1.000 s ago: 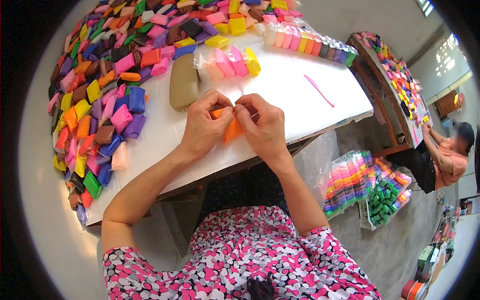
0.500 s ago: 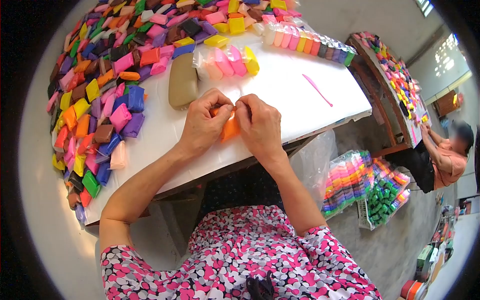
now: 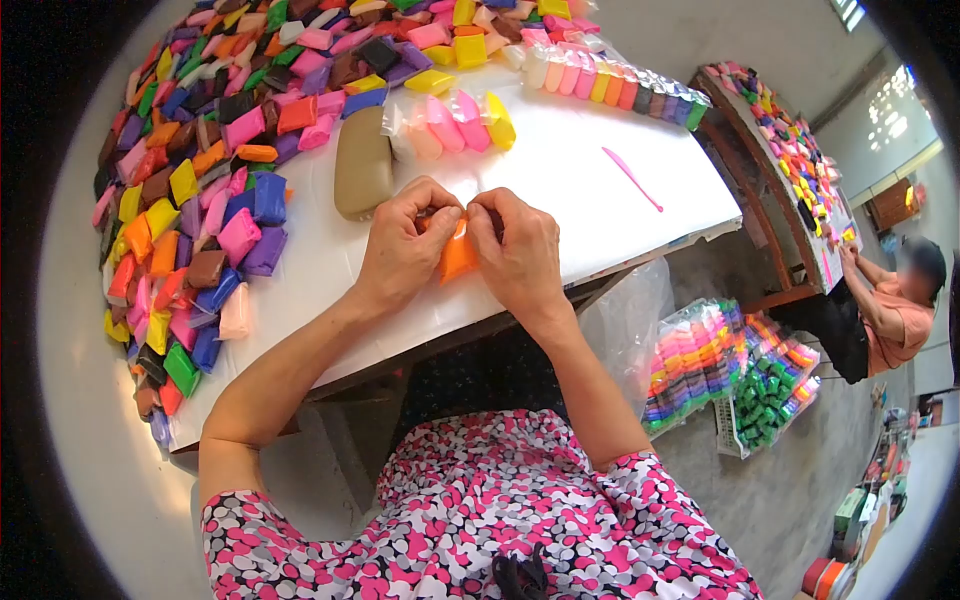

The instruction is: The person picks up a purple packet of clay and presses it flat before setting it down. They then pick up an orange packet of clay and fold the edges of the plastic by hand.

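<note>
Between my two hands is an orange wrapped packet (image 3: 458,254), held just above the white table top (image 3: 560,195). The fingers of my left hand (image 3: 405,245) pinch its upper left edge. My right hand (image 3: 518,250) pinches the upper right edge, close beside the left. Behind my left hand lies a rounded olive-brown block (image 3: 363,165). Past my fingertips rests a clear plastic strip of packets (image 3: 450,125), with peach, pink and yellow pieces in it. To the right is a thin pink plastic tool (image 3: 632,178).
A big heap of coloured packets (image 3: 210,220) covers the table's left and back. A long filled strip (image 3: 615,85) lies at the back right. Below, bagged packets (image 3: 690,370) stand by a white crate (image 3: 735,430). Another person (image 3: 900,300) works at a second table (image 3: 770,160).
The orange packet shows slightly more below my fingers. Both hands keep their pinch in almost the same place.
</note>
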A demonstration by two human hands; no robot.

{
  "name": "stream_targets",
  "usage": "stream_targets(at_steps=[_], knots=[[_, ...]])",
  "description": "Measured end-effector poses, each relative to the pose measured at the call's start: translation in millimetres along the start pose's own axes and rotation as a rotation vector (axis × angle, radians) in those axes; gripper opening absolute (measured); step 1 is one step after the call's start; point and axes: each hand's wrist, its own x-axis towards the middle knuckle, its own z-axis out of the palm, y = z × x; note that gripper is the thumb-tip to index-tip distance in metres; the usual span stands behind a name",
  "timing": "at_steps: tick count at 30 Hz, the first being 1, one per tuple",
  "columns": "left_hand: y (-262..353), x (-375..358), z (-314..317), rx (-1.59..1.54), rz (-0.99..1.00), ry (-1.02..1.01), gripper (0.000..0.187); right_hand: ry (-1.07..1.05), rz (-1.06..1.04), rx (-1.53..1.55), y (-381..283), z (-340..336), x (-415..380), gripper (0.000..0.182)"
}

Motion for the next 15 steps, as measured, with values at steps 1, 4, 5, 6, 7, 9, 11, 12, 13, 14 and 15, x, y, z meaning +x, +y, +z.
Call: stream_targets(at_steps=[1,4,5,6,7,9,11,12,13,14,15], knots=[[0.1,-0.2,0.0,0.011,-0.005,-0.003,0.011,0.008,0.002,0.001,1.3,0.4,-0.8,0.012],[-1.8,0.4,1.8,-0.044,0.001,0.025,0.012,0.022,0.014,0.014,1.0,0.1,-0.4,0.010],[-3.5,0.4,1.7,-0.047,0.000,0.025,0.012,0.028,0.016,0.024,0.3,-0.3,-0.2,0.010],[-5.5,0.6,1.6,-0.050,-0.002,0.025,0.011,0.034,0.018,0.032,-0.2,-0.5,-0.2,0.010],[-6.4,0.8,1.6,-0.053,-0.004,0.025,0.011,0.025,0.011,0.044,-0.3,-0.2,-0.1,0.009],[-2.4,0.2,1.8,-0.036,0.000,0.018,0.011,0.008,-0.006,0.066,0.3,0.8,0.0,0.009],[-0.8,0.0,1.9,-0.010,0.004,0.013,0.010,-0.008,-0.009,0.015,0.2,0.9,0.5,0.009],[-1.0,0.0,1.7,0.009,0.008,0.012,0.010,-0.016,-0.012,-0.010,0.3,0.8,0.7,0.009],[-1.0,-0.1,1.8,0.028,0.013,0.012,0.009,0.005,0.010,-0.064,0.1,1.9,1.1,0.009],[0.8,-0.8,2.0,0.039,0.024,0.013,0.009,0.026,0.033,-0.118,-0.1,4.1,1.4,0.009],[3.5,-1.7,2.2,0.052,0.039,0.014,0.008,0.050,0.052,-0.171,0.4,5.6,1.2,0.010]])
